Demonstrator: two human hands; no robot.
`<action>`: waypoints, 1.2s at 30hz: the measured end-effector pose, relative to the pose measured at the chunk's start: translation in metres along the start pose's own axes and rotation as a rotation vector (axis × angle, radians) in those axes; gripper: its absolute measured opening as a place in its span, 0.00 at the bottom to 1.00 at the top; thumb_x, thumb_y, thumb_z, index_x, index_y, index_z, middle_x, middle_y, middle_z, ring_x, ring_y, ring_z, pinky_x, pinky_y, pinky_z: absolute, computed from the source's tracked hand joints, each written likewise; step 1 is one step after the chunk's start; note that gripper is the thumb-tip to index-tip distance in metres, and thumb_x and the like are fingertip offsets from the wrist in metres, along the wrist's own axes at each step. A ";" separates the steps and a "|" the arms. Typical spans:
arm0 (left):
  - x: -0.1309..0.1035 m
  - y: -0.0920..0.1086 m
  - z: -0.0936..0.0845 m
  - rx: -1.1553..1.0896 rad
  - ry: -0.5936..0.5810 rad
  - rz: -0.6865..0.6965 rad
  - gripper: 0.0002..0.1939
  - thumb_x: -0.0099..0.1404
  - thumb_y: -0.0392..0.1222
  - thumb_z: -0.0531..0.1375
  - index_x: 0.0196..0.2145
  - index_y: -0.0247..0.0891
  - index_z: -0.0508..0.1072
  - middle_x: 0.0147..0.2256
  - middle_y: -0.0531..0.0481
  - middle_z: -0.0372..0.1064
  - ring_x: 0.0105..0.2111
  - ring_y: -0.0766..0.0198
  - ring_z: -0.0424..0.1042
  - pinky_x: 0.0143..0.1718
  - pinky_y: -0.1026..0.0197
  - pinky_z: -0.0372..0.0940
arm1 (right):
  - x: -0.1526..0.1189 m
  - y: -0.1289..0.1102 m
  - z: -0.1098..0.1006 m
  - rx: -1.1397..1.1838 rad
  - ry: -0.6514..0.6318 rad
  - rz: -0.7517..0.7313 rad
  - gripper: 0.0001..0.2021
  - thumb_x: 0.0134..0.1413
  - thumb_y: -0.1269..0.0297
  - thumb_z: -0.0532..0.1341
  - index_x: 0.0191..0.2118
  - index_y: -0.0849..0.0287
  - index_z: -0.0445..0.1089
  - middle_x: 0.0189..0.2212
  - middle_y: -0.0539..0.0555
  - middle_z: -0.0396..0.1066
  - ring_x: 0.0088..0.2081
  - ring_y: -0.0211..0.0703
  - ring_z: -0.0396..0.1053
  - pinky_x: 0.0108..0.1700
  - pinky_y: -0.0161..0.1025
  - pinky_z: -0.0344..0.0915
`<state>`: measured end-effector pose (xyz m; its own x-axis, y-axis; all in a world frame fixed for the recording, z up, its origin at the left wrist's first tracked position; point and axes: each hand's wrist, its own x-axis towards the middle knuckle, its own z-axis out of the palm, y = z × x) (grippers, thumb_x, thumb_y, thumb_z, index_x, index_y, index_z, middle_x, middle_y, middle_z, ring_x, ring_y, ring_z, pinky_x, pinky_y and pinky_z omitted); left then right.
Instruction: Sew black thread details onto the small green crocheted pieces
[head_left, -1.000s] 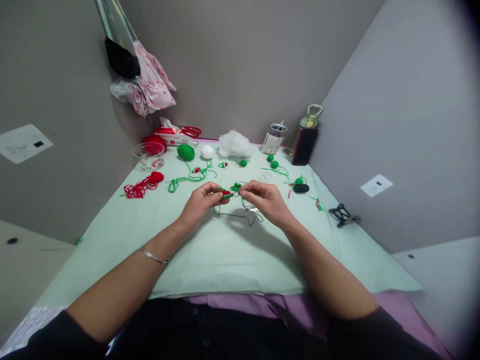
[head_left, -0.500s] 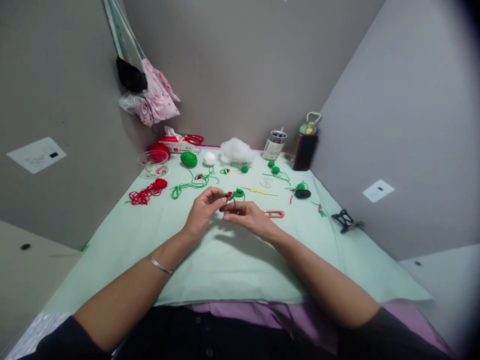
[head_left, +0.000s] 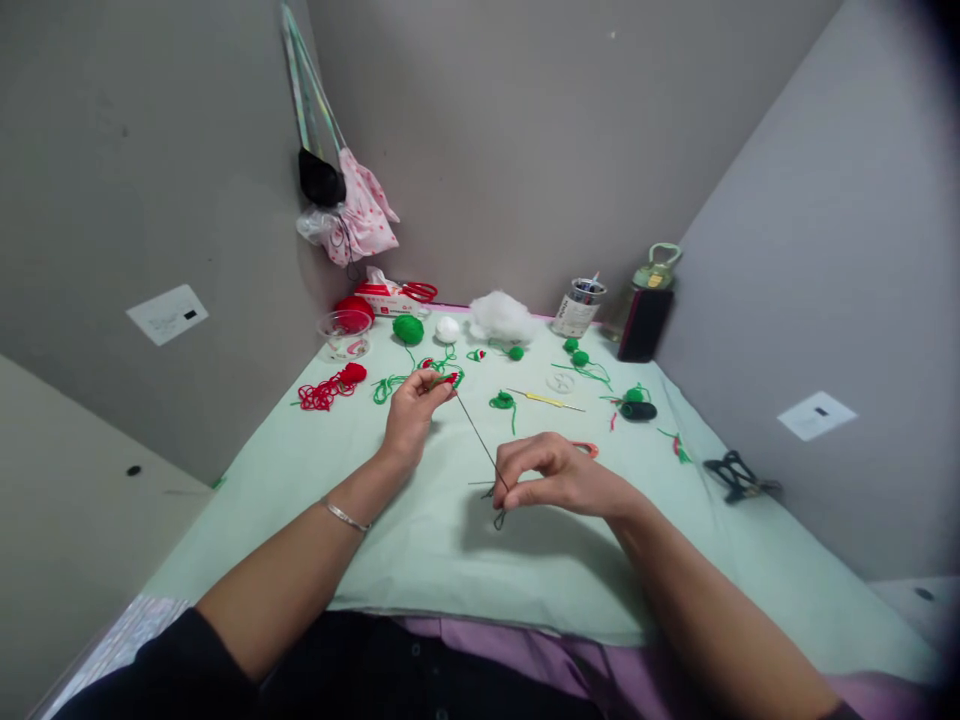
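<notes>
The crocheted piece (head_left: pixel 451 380) is red and green, the thread (head_left: pixel 478 434) dark.

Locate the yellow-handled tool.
In the head view, the yellow-handled tool lies just right of centre on the table, beyond the right hand, with a green yarn piece by its left end.

- You wear a black top (head_left: pixel 450 675) with dark round buttons (head_left: pixel 415 650) down its front.
- Your left sleeve (head_left: pixel 191 655) is short and loose.
- A slim silver bracelet (head_left: pixel 347 518) circles your left wrist.

A small red-and-green yarn piece (head_left: pixel 451 380) is held aloft, a dark thread (head_left: pixel 480 437) slanting straight from it, looped farther along.
</notes>
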<state>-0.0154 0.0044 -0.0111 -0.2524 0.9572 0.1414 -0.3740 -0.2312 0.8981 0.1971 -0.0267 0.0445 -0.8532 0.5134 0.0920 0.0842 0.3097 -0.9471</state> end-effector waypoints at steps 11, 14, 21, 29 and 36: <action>-0.004 0.007 0.001 -0.182 -0.148 -0.184 0.14 0.53 0.39 0.72 0.35 0.37 0.72 0.35 0.54 0.72 0.37 0.66 0.75 0.54 0.55 0.67 | -0.002 0.000 -0.006 -0.140 -0.179 0.100 0.11 0.57 0.56 0.67 0.34 0.60 0.80 0.32 0.54 0.77 0.34 0.38 0.73 0.38 0.34 0.66; -0.005 0.009 0.001 -0.217 -0.166 -0.241 0.15 0.54 0.38 0.71 0.36 0.38 0.70 0.35 0.54 0.72 0.37 0.66 0.76 0.54 0.55 0.67 | -0.002 0.011 -0.014 -0.333 -0.016 0.260 0.16 0.60 0.53 0.64 0.30 0.60 0.78 0.26 0.52 0.75 0.28 0.37 0.69 0.32 0.34 0.62; -0.025 0.009 0.014 -0.101 -0.285 -0.262 0.11 0.57 0.41 0.70 0.34 0.38 0.72 0.36 0.53 0.71 0.39 0.65 0.74 0.53 0.56 0.66 | 0.010 0.026 -0.015 -0.179 0.606 0.210 0.15 0.56 0.52 0.64 0.36 0.62 0.77 0.29 0.52 0.72 0.30 0.39 0.65 0.33 0.36 0.62; -0.035 0.007 0.016 0.068 -0.460 -0.213 0.11 0.61 0.44 0.68 0.39 0.39 0.73 0.38 0.51 0.71 0.40 0.63 0.72 0.48 0.59 0.65 | 0.014 0.025 -0.007 -0.228 0.625 0.083 0.14 0.59 0.55 0.63 0.32 0.61 0.74 0.28 0.51 0.70 0.31 0.38 0.63 0.34 0.36 0.59; -0.031 0.010 0.016 0.133 -0.452 -0.214 0.10 0.61 0.44 0.67 0.38 0.38 0.75 0.34 0.51 0.72 0.34 0.64 0.71 0.42 0.59 0.65 | 0.013 0.023 -0.008 -0.218 0.629 0.079 0.13 0.60 0.56 0.62 0.32 0.60 0.75 0.30 0.52 0.72 0.32 0.38 0.65 0.36 0.37 0.61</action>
<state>0.0031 -0.0252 0.0003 0.2393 0.9669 0.0884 -0.2512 -0.0263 0.9676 0.1916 -0.0066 0.0260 -0.3834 0.8893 0.2493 0.2928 0.3730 -0.8804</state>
